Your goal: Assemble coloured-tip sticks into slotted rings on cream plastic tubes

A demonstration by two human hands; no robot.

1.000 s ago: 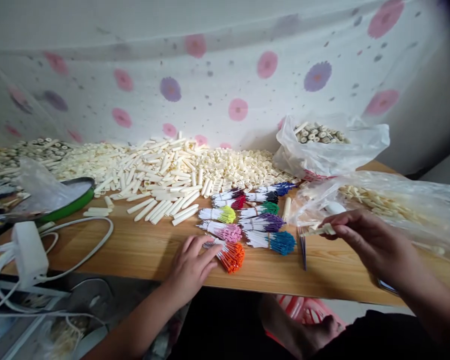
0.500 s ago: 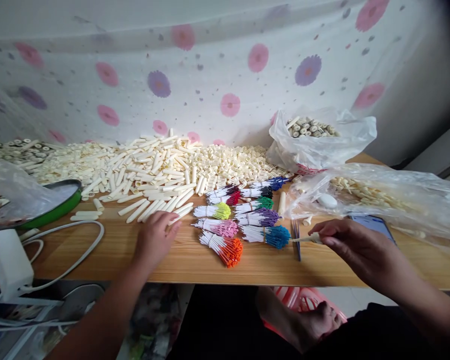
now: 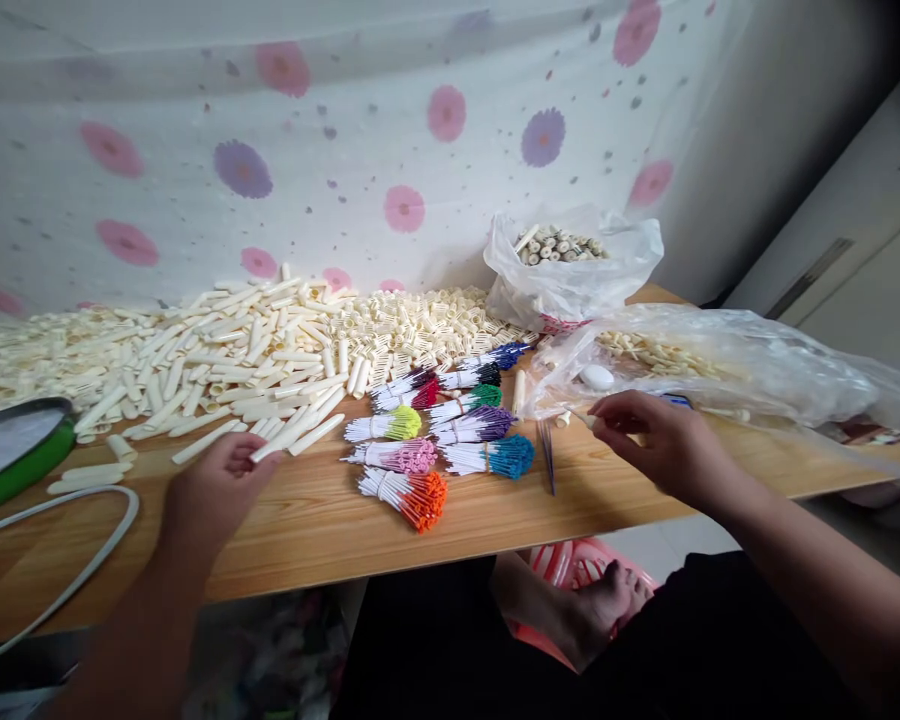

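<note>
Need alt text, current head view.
At a wooden table, the left hand touches a cream tube by a large pile; the right hand pinches a small pale piece. Bundles of white sticks with colored tips lie between.

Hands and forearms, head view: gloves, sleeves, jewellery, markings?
Left hand and right hand are both bare, five-fingered, no gloves. No sleeve, watch, bracelet or cable shows on either forearm. No ring or marking visible, though some fingers are hidden.

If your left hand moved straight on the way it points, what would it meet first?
Past the pale tube at its fingertips, the left hand would likely meet the neighbouring tube; depth is unclear.
</note>
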